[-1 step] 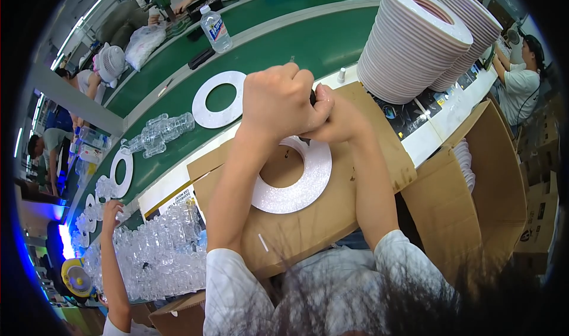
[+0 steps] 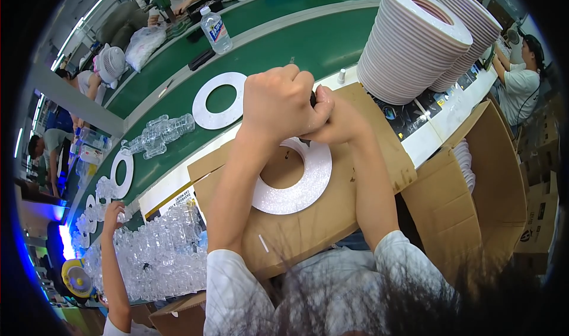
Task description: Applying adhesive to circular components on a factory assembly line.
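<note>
Head view first: where does the glittery white ring (image 2: 301,199) lie?

– Flat on the cardboard sheet (image 2: 341,202), straight in front of the person. Its far edge runs under the clasped hands, so that stretch is hidden.

– And the grip?

– The left hand (image 2: 277,102) is curled into a fist, seemingly wrapped on a dark tool (image 2: 313,99) that peeks out beside a thumb. The right hand (image 2: 342,121) sits against it from the other side; its fingers are covered, so I can't tell how they close.

– Does the tool meet the ring?

– A dark end shows below the hands, by the ring's far edge. Whether it touches, I can't tell.

– How would you do this well?

– I'd bear straight down, both forearms sharing the load. Nothing else visible pins the ring, so a slanted push could skid it. I'd also shift the fist enough to see the contact point.

– Anything nearby to mind?

– The loose white strip (image 2: 263,243) on the cardboard: under the ring, it could spoil the flat backing. The stack of white rings (image 2: 406,51) stands well apart, beyond the right arm.
</note>
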The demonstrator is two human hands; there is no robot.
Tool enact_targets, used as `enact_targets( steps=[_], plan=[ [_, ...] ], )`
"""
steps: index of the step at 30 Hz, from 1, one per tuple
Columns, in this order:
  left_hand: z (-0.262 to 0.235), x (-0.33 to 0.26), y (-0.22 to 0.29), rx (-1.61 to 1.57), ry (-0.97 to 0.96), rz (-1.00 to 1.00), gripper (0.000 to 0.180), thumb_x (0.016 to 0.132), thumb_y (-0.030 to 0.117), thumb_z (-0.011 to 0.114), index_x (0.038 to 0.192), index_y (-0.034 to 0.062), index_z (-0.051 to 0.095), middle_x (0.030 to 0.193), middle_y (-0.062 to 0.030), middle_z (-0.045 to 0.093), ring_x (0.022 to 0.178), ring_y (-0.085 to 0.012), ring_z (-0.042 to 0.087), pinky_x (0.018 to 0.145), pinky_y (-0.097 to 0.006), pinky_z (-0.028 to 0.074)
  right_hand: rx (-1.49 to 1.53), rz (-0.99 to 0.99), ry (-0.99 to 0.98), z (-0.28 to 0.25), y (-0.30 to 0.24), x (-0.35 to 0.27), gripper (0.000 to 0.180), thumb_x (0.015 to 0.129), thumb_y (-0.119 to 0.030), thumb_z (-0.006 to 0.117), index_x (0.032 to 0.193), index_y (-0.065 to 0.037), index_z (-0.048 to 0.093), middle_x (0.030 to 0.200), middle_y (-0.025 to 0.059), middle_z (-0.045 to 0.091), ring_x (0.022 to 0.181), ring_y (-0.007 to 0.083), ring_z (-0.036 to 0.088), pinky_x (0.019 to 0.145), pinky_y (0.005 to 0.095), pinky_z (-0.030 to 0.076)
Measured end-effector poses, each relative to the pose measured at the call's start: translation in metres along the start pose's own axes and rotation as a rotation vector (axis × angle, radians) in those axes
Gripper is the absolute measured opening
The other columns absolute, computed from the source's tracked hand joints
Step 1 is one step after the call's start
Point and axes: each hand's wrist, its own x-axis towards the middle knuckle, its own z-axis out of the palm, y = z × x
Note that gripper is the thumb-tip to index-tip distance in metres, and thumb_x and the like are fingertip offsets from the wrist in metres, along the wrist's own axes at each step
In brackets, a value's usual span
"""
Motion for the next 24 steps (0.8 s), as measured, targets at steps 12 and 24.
enact_targets(
  steps=[12, 24],
  plan=[
    [-0.006, 0.003, 0.004, -0.014, -0.009, 0.025, 0.025, 0.066, 0.018, 0.066, 0.051, 0.0072, 0.049, 0.049, -0.0061, 0.043, 0.042, -0.0227, 0.045, 0.039, -0.035, 0.034, 0.050, -0.024, -0.003, 0.001, -0.003, -0.002, 0.018, 0.068, -0.006, 0.071, 0.074, 0.000, 0.055, 0.063, 0.0059, 0.058, 0.059, 0.0157, 0.051, 0.054, 0.0308, 0.043],
    [-0.012, 0.011, 0.017, 0.042, 0.081, 0.106, 0.028, 0.066, 0.020, 0.067, 0.053, 0.0099, 0.044, 0.053, -0.0036, 0.039, 0.044, -0.0200, 0.044, 0.039, -0.033, 0.034, -0.184, -0.245, 0.090, -0.008, 0.006, -0.004, 0.018, 0.067, -0.005, 0.068, 0.069, 0.000, 0.050, 0.060, 0.0139, 0.052, 0.053, 0.0264, 0.044, 0.049, 0.0343, 0.038]
  ],
)
